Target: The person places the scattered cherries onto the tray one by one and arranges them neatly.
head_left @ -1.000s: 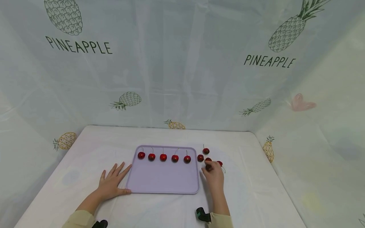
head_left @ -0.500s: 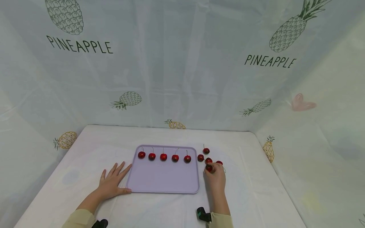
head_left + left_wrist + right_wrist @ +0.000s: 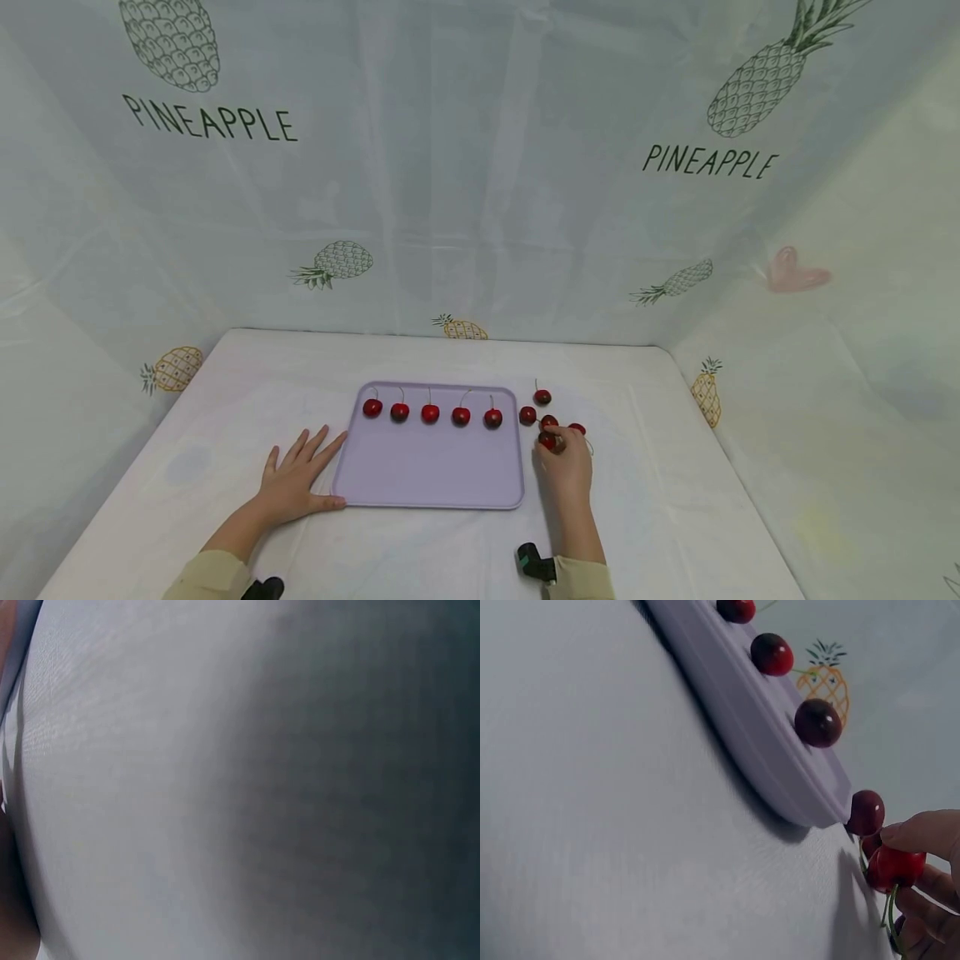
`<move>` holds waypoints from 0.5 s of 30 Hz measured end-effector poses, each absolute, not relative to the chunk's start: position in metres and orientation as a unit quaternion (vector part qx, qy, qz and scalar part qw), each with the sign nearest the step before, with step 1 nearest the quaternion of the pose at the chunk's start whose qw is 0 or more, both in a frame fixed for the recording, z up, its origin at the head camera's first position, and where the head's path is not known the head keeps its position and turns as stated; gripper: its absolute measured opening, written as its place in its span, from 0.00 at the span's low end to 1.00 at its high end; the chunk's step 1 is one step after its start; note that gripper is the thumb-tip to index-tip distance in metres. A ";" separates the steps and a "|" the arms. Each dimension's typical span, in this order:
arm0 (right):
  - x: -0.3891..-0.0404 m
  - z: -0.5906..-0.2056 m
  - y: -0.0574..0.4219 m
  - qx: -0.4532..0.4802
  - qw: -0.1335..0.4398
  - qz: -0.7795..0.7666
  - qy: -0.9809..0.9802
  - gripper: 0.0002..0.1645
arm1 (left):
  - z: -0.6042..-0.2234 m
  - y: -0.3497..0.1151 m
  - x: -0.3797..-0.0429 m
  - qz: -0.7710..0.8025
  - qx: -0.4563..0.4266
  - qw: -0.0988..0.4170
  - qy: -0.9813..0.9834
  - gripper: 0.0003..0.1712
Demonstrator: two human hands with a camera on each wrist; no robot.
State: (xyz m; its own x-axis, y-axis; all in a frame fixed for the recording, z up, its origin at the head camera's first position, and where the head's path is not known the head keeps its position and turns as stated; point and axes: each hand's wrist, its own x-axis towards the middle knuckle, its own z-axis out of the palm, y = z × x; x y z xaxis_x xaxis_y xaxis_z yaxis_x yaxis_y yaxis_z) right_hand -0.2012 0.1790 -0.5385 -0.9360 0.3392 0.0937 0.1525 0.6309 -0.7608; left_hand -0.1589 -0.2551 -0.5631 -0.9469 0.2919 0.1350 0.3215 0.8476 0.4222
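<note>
My right hand [image 3: 567, 471] pinches a dark red cherry [image 3: 547, 440] between thumb and fingers, just right of the lilac tray [image 3: 427, 475]. In the right wrist view this cherry [image 3: 897, 868] shows its green stem hanging downward. Close around the hand lie more loose cherries, one [image 3: 527, 415] beside the tray's edge and another [image 3: 542, 397] farther back; some are partly hidden by the fingers. My left hand [image 3: 288, 490] lies flat with fingers spread, thumb and index fingertip at the tray's left edge. Several cherries [image 3: 430, 414] stand in a row along the tray's far side, stems pointing away.
A white cloth covers the table [image 3: 660, 517], and a pineapple-print curtain [image 3: 465, 183] rises behind and at both sides. Black wrist-worn devices [image 3: 536, 563] sit by both sleeves. Mostly cloth and shadow fill the left wrist view.
The right hand has shifted slightly to the right, and the pinched cherry has turned a little in its fingers. Left hand, tray and row of cherries stay in place.
</note>
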 end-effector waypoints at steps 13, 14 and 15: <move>-0.202 -0.525 0.156 -0.082 0.141 0.472 -0.866 0.18 | -0.562 -0.255 -0.158 -0.229 -0.162 0.043 -0.959 0.60; -0.203 -0.524 0.154 -0.078 0.143 0.479 -0.863 0.18 | -0.563 -0.255 -0.159 -0.228 -0.163 0.040 -0.959 0.60; -0.203 -0.523 0.152 -0.072 0.146 0.486 -0.858 0.18 | -0.564 -0.256 -0.159 -0.228 -0.163 0.038 -0.959 0.60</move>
State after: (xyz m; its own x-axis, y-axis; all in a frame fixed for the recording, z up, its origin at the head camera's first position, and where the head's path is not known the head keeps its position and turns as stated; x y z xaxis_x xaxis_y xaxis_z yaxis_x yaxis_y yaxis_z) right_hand -0.2033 0.1518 -0.5231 -0.9470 0.2652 0.1814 -0.0193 0.5166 -0.8560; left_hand -0.1591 -0.2555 -0.5640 -0.9439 0.2955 0.1471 0.3301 0.8430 0.4247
